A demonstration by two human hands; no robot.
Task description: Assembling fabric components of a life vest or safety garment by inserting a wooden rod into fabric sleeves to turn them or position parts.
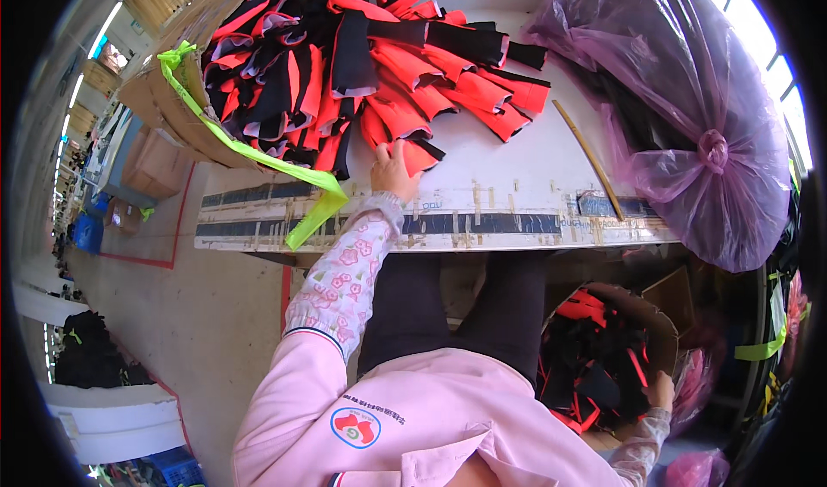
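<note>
My left hand (394, 175) reaches over the white table's front edge. Its fingers are closed on the near end of an orange-and-black fabric piece (419, 156), one of a large heap of similar pieces (336, 65). Many of these look like folded, sleeve-like strips; some spill out over the tabletop. Down at the lower right, my right hand (662, 392) grips the rim of a round-looking cardboard box (672, 336). Black and orange pieces (594, 358) fill that box. The fingers of this hand are partly hidden.
A cardboard carton (164, 116) with a neon-yellow strip (314, 181) stands left of the heap. A knotted purple plastic bag (689, 99) of dark material bulges over the table's right side. A thin wooden stick (587, 159) lies on the white table (517, 196).
</note>
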